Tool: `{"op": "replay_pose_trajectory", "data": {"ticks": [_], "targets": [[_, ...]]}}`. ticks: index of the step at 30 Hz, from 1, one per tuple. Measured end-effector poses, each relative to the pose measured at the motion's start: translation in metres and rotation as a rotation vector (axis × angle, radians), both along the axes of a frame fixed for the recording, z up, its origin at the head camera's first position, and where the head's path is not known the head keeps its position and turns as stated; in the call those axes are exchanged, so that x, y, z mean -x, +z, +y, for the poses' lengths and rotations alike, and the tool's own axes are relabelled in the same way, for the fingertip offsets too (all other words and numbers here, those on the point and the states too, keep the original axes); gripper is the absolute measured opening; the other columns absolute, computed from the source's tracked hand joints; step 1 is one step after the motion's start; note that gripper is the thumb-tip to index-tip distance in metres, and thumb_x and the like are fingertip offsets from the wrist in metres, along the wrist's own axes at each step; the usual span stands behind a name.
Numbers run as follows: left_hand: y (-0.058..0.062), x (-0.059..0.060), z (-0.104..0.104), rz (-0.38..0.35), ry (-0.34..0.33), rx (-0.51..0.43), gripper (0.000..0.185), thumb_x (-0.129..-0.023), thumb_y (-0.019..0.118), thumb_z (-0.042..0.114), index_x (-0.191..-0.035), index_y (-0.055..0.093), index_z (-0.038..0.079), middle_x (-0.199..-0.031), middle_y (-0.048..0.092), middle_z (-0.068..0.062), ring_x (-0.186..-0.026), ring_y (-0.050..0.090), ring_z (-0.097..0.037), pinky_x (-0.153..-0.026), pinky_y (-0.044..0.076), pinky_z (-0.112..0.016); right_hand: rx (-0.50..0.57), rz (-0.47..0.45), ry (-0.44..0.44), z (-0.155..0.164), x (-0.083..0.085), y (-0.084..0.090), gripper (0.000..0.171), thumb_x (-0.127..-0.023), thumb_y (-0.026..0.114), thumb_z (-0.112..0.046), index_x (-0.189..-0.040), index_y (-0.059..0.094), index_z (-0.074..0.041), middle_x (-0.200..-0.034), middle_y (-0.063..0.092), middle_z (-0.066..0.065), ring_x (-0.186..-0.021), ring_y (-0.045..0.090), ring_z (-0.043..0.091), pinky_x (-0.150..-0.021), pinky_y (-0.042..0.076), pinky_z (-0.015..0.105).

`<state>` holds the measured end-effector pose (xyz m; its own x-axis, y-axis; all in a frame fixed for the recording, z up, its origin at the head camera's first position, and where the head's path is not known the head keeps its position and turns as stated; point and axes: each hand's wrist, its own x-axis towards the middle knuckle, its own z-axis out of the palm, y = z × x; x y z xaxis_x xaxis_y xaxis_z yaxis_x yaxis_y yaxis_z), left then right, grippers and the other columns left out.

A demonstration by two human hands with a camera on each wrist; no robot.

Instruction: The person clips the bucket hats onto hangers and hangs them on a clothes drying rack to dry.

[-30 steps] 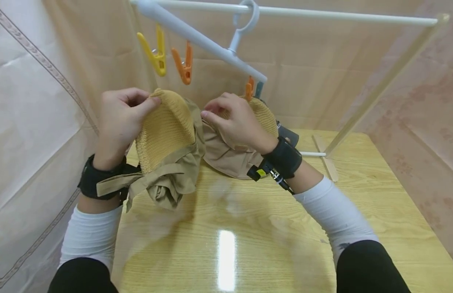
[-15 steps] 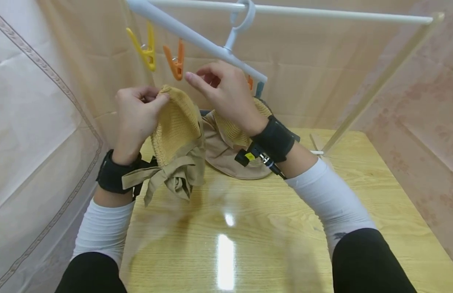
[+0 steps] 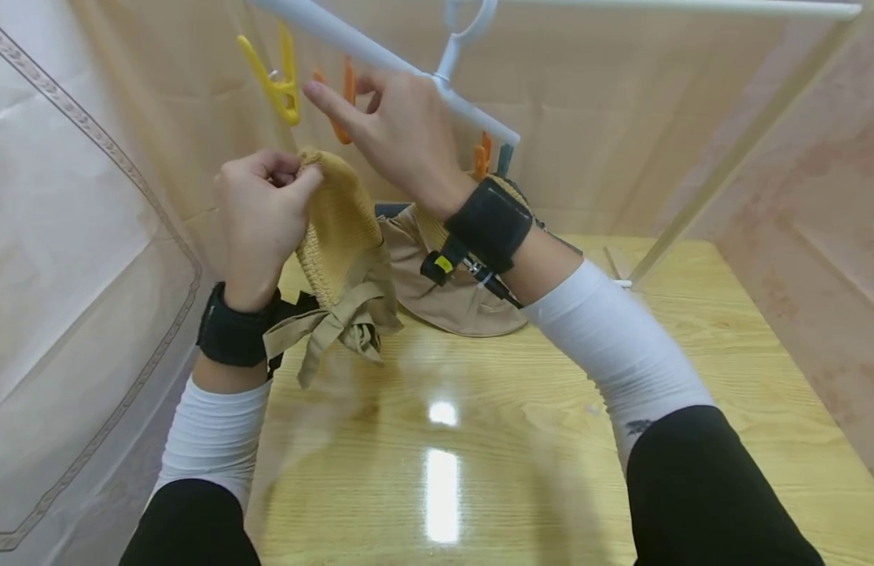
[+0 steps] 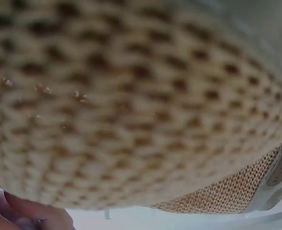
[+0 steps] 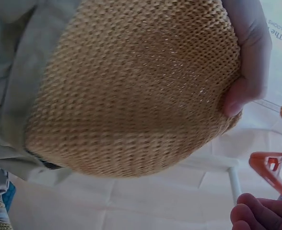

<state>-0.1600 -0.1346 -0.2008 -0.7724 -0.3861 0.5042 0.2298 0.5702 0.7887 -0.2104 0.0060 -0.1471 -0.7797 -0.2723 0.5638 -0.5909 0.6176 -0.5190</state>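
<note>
My left hand point(image 3: 263, 216) pinches the crown of a yellow woven sun hat point(image 3: 338, 228), which hangs with its khaki fabric brim and tied bow downward. In the right wrist view the woven crown point(image 5: 136, 96) fills the middle, the left thumb at its edge. My right hand point(image 3: 405, 137) is raised at an orange clothespin point(image 3: 342, 130) hanging from a pale blue hanger point(image 3: 338, 27). Its thumb and fingers are spread on either side of the clothespin point(image 5: 270, 175); whether they touch it I cannot tell. Beside it hangs a yellow clothespin point(image 3: 277, 88).
A second hat point(image 3: 444, 303) with a tan brim hangs behind my right wrist, below another orange clothespin point(image 3: 482, 157) and a grey one point(image 3: 504, 159). The hanger hooks on a white rail point(image 3: 677, 6) over a wooden table point(image 3: 550, 448).
My right hand has risen up and left from beside the second hat to the orange clothespin. My left hand has moved slightly right and up, still pinching the hat.
</note>
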Motion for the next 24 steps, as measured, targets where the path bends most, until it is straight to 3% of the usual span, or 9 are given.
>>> {"op": "replay_pose_trajectory", "data": {"ticks": [5,12,24], "targets": [[-0.006,-0.002,0.0,0.009,-0.003,0.028,0.015,-0.076,0.059,0.019,-0.067,0.064,0.008,-0.053,0.048,0.009,-0.052,0.045,-0.006,-0.052,0.035,-0.019,0.01,-0.025,0.047,-0.008,-0.005,0.005,0.04,-0.08,0.056,-0.056,-0.068,0.058,-0.017,-0.055,0.053,-0.007,-0.047,0.045,0.01,-0.045,0.021,0.022],[-0.011,-0.003,-0.004,0.018,0.036,0.086,0.022,-0.078,0.06,0.025,-0.07,0.067,0.007,-0.053,0.048,0.009,-0.051,0.044,-0.004,-0.055,0.034,-0.017,-0.095,-0.021,0.021,-0.02,-0.005,0.01,0.05,-0.079,0.052,-0.061,-0.056,0.048,-0.017,-0.047,0.037,-0.006,-0.042,0.032,0.009,-0.043,0.02,0.02],[-0.01,-0.001,-0.001,-0.035,0.018,0.184,0.023,-0.08,0.059,0.026,-0.08,0.071,0.006,-0.062,0.051,0.0,-0.059,0.047,-0.011,-0.058,0.035,-0.018,-0.077,-0.053,-0.011,-0.022,-0.004,0.016,0.049,-0.08,0.051,-0.061,-0.056,0.052,-0.017,-0.049,0.044,-0.006,-0.043,0.037,0.01,-0.043,0.023,0.022]]}}
